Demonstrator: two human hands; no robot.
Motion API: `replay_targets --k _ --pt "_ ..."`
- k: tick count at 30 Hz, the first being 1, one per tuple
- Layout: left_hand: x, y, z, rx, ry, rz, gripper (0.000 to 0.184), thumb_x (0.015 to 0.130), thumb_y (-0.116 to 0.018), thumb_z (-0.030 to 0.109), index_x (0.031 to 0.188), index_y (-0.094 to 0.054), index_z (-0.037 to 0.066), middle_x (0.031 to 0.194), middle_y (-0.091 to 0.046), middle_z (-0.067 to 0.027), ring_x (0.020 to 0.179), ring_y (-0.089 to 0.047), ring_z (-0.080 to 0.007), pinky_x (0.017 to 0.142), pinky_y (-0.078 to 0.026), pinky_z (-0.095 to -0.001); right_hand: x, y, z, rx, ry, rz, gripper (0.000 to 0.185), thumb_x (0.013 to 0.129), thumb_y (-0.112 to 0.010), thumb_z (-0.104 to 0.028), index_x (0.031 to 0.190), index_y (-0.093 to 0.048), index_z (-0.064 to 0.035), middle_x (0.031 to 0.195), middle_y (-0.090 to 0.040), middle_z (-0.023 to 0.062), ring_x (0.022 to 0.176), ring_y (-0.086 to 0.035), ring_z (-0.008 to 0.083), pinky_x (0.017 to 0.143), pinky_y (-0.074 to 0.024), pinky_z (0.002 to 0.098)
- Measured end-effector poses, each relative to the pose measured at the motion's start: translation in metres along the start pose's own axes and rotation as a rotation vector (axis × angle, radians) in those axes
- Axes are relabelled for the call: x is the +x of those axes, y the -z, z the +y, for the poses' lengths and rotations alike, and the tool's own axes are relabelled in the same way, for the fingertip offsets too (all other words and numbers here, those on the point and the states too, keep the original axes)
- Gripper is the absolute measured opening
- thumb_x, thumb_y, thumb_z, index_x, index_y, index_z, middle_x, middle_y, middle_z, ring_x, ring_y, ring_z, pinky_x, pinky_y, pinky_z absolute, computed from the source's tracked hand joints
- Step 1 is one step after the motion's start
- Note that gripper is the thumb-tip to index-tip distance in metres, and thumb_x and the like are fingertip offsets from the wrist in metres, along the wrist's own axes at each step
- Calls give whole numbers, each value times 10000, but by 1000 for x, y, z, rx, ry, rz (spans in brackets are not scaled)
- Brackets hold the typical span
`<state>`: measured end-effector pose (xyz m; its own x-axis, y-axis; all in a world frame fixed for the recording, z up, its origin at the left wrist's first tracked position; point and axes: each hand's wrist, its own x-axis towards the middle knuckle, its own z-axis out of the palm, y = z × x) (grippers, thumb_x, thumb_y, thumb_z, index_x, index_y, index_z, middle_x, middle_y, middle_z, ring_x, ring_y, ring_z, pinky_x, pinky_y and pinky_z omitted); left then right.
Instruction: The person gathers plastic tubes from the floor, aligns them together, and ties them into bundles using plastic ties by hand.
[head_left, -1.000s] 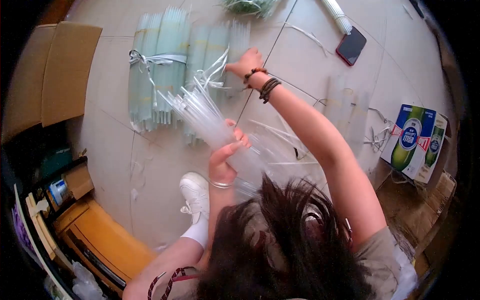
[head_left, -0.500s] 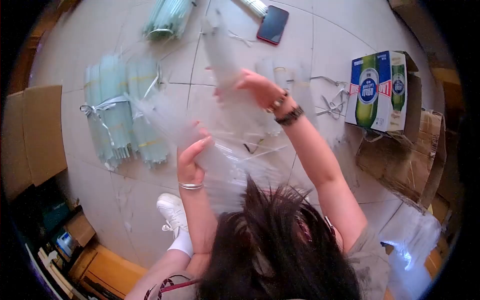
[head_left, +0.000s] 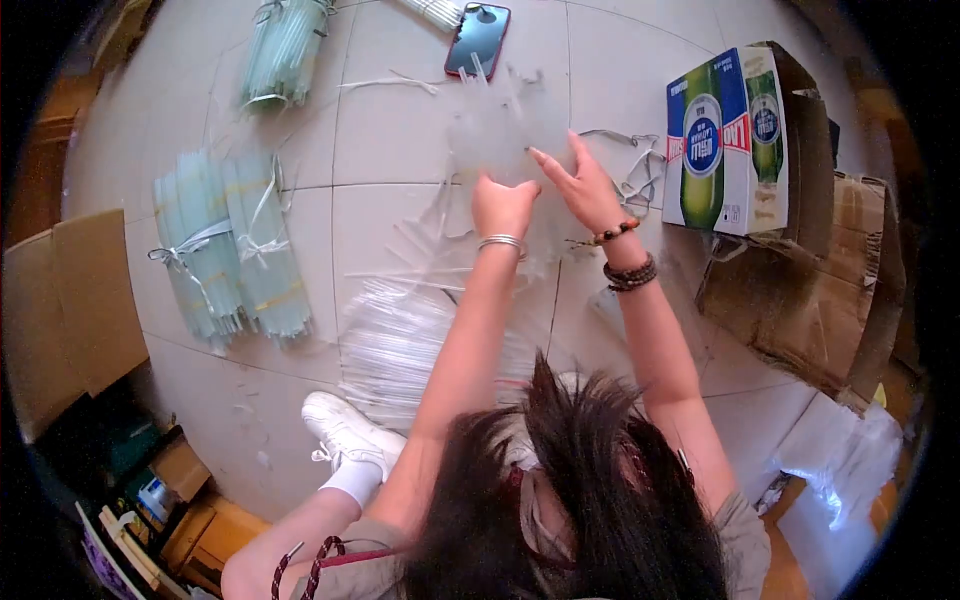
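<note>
My left hand (head_left: 505,208), with silver bangles at the wrist, is closed around the lower part of a bundle of thin clear plastic tubes (head_left: 495,125), which motion blurs. Beside the bundle's right side is my right hand (head_left: 592,195), wearing beaded bracelets, its fingers stretched and apart; whether it touches the tubes is hard to tell. Below my hands, a loose pile of clear tubes (head_left: 390,345) lies on the floor, partly covered by my left forearm. Further left lie tied bundles of tubes (head_left: 195,260) with white ribbon and yellow bands.
A phone (head_left: 478,40) lies at the top, near another tied bundle (head_left: 285,50) and some white sticks (head_left: 432,12). Loose ribbon (head_left: 640,170) is on the tiles by a beer carton (head_left: 735,145). Brown cardboard (head_left: 800,290) stands at the right, a cardboard box (head_left: 75,310) at the left.
My left hand has moved up and right, and my right hand rightward; they are now close together at one bundle. Before, each hand held blurred tubes apart. The view has shifted slightly.
</note>
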<state>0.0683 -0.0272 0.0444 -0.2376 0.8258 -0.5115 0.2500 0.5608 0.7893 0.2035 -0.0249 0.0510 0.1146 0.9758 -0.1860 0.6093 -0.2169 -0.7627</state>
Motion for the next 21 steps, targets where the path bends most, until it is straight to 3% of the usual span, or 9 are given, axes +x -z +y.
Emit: replay_targets --k 2,5,7,11,13,16,19,21 --pt "-5 -3 7 137 -8 94 589 767 -739 206 1216 -504 -94 1098 -615 -199 987 -618 -336 885 -488 -382 4 -10 7 -18 -48 -66 686 931 -585 -420 1402 -406 46 1119 -588 278 1056 -555 389 933 -448 408" --pt "-12 -12 -1 161 -229 222 671 831 -699 281 1298 -419 -111 1226 -495 -234 1117 -516 -406 967 -431 -427 -13 -28 13 -30 128 79 539 947 -564 -292 1383 -458 7 1133 -546 270 1119 -493 391 958 -422 405" --pt "-16 -15 -12 297 -345 252 652 858 -676 309 1307 -432 -97 1260 -452 -223 1155 -466 -399 988 -408 -435 -17 -37 16 -48 223 155 463 939 -553 -188 1364 -490 -17 1144 -554 246 1100 -517 369 939 -438 390" --pt "-29 -9 -9 657 -353 259 566 888 -649 285 1312 -477 -48 1260 -457 -196 1164 -438 -365 981 -402 -444 -15 -10 7 44 43 49 425 921 -566 -153 1333 -529 -56 1210 -563 210 1092 -558 334 914 -460 370" --pt "-24 -1 -16 636 -421 262 545 886 -653 281 1308 -496 -26 1254 -460 -191 1141 -451 -351 970 -407 -434 -2 16 16 100 -134 -52 409 906 -587 -162 1304 -558 -73 1250 -563 199 1094 -575 323 915 -468 351" --pt "-19 3 -27 566 -480 218 546 885 -651 253 1321 -487 -30 1259 -459 -194 1135 -456 -350 975 -403 -431 28 35 87 -189 325 21 726 793 -736 -179 1440 -409 -144 1435 -425 203 1272 -471 335 1018 -421 427" --pt "-15 0 -42 511 -601 280 564 881 -649 214 1336 -460 -60 1275 -452 -201 1143 -460 -355 988 -396 -432 13 61 39 -721 184 -288 1168 621 -857 -141 1539 -141 -233 1572 -203 164 1422 -277 328 1088 -317 566" --pt "-19 -7 -47 510 -664 330 594 880 -638 172 1352 -410 -107 1311 -431 -215 1163 -459 -355 1017 -375 -434 18 54 35 -915 112 -414 1340 546 -886 -109 1536 3 -265 1598 -91 141 1460 -169 317 1087 -253 635"
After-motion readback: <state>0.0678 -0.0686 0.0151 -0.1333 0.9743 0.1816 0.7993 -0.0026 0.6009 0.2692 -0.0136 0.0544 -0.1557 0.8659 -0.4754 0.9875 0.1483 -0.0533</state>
